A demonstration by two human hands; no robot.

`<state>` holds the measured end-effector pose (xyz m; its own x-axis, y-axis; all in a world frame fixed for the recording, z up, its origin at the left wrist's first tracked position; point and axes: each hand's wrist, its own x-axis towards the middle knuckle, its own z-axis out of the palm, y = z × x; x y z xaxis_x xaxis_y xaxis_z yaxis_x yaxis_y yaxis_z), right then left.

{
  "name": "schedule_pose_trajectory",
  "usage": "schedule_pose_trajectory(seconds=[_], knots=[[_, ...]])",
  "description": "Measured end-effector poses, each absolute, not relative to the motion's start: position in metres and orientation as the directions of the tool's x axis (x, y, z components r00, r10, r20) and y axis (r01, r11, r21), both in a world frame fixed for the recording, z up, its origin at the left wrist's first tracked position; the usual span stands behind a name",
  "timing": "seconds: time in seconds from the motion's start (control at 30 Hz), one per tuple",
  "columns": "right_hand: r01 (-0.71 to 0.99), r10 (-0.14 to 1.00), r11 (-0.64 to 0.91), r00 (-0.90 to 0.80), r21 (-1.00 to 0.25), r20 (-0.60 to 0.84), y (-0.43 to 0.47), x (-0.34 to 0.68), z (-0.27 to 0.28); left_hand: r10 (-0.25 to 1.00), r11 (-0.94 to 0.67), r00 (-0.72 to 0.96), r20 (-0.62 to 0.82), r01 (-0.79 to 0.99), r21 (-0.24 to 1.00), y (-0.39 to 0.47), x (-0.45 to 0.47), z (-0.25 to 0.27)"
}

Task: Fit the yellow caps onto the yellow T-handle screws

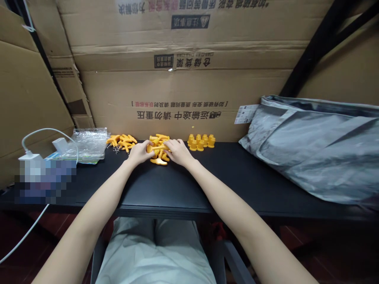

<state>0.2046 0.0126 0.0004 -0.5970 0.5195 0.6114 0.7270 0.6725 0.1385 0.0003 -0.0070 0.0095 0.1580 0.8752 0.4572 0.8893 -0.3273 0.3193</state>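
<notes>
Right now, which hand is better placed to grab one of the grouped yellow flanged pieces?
Right, I'd say. The right hand is nearer the flanged pieces; the left hand would likely have to cross past it. Both seem occupied with yellow parts, though.

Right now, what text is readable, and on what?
Cardboard, all upside down:
"如有破损 变形 质量等问题 联系客服 为您解决"
"注意事项", beside a warning triangle
"仓储货架"
"如有破损 变形 质量问题 请及时联系客服"
"运输途中 请勿重压"
Too small or blurred: remaining cardboard print; white tag by the grey bag.
</notes>
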Motion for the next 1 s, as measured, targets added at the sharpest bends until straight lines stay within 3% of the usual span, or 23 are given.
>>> schedule_pose_trajectory(seconds=[0.37, 0.57, 0.67, 0.8, 1.0], knots=[[0.725, 0.535, 0.677, -0.599, 0.122, 0.596, 0.014, 0.206, 0.000, 0.875, -0.311, 0.153, 0.460, 0.905, 0.290, -0.003, -0.001, 0.006], [0.801, 0.561, 0.593, -0.489, 0.087, 0.668, 0.025, 0.219, 0.000, 0.876, -0.282, 0.110, 0.469, 0.906, 0.316, -0.003, -0.006, 0.007], [0.854, 0.539, 0.520, -0.320, -0.009, 0.779, 0.034, 0.236, 0.004, 0.879, -0.259, 0.076, 0.470, 0.904, 0.339, -0.002, -0.010, 0.007], [0.915, 0.434, 0.336, 0.058, -0.221, 0.899, 0.045, 0.269, 0.010, 0.880, -0.244, 0.051, 0.472, 0.901, 0.358, 0.000, -0.011, 0.006], [0.799, 0.414, 0.068, 0.522, -0.597, 0.746, 0.060, 0.321, -0.015, 0.876, -0.246, 0.050, 0.479, 0.902, 0.355, 0.000, -0.010, 0.005]])
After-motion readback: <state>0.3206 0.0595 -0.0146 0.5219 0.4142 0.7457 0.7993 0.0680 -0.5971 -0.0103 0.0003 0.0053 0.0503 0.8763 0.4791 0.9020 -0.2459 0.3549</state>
